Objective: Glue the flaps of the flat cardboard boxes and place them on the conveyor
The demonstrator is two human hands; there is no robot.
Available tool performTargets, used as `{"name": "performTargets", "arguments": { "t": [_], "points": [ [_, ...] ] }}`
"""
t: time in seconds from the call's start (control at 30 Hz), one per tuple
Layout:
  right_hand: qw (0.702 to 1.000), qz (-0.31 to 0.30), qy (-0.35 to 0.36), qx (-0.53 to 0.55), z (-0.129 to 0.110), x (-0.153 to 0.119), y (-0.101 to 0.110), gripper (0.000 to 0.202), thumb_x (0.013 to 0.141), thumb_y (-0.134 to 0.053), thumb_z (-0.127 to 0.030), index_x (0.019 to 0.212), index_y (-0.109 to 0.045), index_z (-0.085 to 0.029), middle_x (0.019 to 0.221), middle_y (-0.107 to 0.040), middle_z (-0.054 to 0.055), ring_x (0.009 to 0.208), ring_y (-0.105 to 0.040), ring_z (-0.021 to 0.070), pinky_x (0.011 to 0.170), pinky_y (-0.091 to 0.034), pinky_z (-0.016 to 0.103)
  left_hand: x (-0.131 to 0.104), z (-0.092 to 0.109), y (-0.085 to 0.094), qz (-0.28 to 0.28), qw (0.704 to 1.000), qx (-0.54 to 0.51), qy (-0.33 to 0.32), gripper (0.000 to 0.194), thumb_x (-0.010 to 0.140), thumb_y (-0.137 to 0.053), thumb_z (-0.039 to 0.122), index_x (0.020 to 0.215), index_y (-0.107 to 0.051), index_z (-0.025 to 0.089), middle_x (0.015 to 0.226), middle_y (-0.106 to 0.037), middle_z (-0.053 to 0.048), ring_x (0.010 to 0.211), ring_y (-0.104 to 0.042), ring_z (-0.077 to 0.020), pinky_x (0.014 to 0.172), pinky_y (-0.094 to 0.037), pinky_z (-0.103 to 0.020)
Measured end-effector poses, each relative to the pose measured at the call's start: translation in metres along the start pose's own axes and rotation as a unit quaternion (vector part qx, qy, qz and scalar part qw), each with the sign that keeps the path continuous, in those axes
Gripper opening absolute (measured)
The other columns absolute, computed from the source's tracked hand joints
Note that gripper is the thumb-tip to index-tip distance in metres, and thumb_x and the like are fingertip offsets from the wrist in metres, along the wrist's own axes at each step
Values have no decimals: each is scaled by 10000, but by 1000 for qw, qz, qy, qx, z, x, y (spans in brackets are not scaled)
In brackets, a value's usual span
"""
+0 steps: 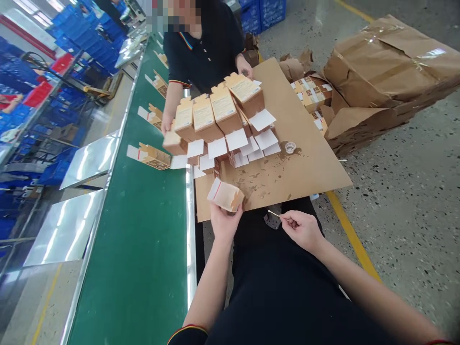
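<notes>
My left hand (225, 221) is wrapped around a small brown cardboard box (230, 196), whose white flap with a red line points up and left. It is held over the near edge of a brown cardboard sheet (309, 167) spotted with dark wet marks. Lower right, my right hand (301, 229) pinches a cotton swab (273, 213), its white tip aimed left, above my lap. A small clear plastic cup (289, 147) stands on the sheet. Beyond my left hand, several similar boxes (223, 110) are stacked with white flaps hanging toward me.
Along the left runs a green conveyor belt (143, 249) carrying several open boxes (154, 157). Across the sheet, a co-worker (208, 52) in a dark shirt has both hands near the stack. At right, a large wrapped brown carton (391, 62) sits by a yellow floor line (354, 235).
</notes>
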State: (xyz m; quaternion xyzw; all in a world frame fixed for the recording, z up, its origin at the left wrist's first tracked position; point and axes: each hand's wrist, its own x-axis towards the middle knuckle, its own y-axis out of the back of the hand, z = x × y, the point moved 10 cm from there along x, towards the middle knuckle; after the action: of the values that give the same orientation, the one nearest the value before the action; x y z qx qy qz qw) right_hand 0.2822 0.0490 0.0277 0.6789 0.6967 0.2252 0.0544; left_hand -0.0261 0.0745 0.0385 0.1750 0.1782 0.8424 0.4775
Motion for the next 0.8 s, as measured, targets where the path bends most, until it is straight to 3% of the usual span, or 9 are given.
{"name": "performTargets", "arguments": {
  "t": [0.2,0.3,0.43,0.5,0.6,0.63,0.7,0.73,0.8],
  "points": [
    [1000,22,-4,1,6,10,15,242,1017,-683,-318,801,-764,-244,615,-643,0,498,-581,153,505,-510,276,50,-59,186,264,963,-48,38,1030,560,-1083,372,1367,-454,250,1554,-618,-197,1396,-716,-411,1212,-587,-626],
    [1000,5,-2,0,6,23,11,258,1008,-696,-367,792,-773,-249,604,-644,2,495,-587,155,504,-514,278,75,-95,233,295,949,-40,106,935,518,-1054,265,1219,-435,246,1492,-628,-190,1350,-737,-396,1220,-577,-625],
    [1000,-8,-7,-3,7,35,11,315,1012,-703,-457,782,-778,-254,593,-644,10,494,-585,164,503,-522,292,84,-124,236,244,953,-17,178,935,509,-1053,226,1211,-437,262,1376,-650,-123,1399,-683,-378,1256,-531,-623],
    [1000,8,-17,-16,11,36,20,352,1015,-708,-500,765,-769,-259,599,-656,20,505,-601,175,513,-536,303,69,-117,246,303,942,32,141,966,541,-1043,277,1290,-434,265,1423,-601,-133,1496,-592,-396,1302,-473,-633],
    [996,63,-36,-46,21,31,44,373,1014,-716,-534,762,-781,-266,626,-685,36,520,-625,188,523,-552,313,39,-77,255,447,890,91,-16,779,730,-907,410,1343,-444,280,1461,-526,-137,1514,-545,-391,1330,-421,-636],
    [995,78,-42,-50,24,29,51,370,1012,-719,-539,772,-793,-268,635,-692,39,520,-628,190,521,-554,314,40,-63,247,453,885,76,-75,681,782,-847,441,1323,-464,282,1420,-535,-126,1452,-586,-378,1308,-444,-634],
    [993,93,-52,-42,31,28,58,372,1006,-727,-558,787,-812,-269,643,-701,42,514,-628,193,507,-556,313,71,-39,215,383,912,0,-150,532,846,-757,497,1267,-517,275,1286,-580,-97,1280,-669,-334,1225,-523,-602],
    [994,91,-54,-35,33,28,59,380,1002,-733,-573,790,-817,-269,645,-705,44,511,-629,195,500,-558,313,97,-30,194,327,932,-45,-150,496,860,-734,528,1240,-549,268,1222,-601,-86,1207,-691,-311,1179,-558,-570],
    [995,80,-56,-19,34,31,54,410,990,-743,-609,782,-820,-263,653,-719,51,510,-635,199,491,-563,312,161,-15,145,212,969,-93,-80,472,891,-684,592,1212,-621,252,1164,-651,-91,1153,-714,-289,1110,-596,-505]
  ]
}}
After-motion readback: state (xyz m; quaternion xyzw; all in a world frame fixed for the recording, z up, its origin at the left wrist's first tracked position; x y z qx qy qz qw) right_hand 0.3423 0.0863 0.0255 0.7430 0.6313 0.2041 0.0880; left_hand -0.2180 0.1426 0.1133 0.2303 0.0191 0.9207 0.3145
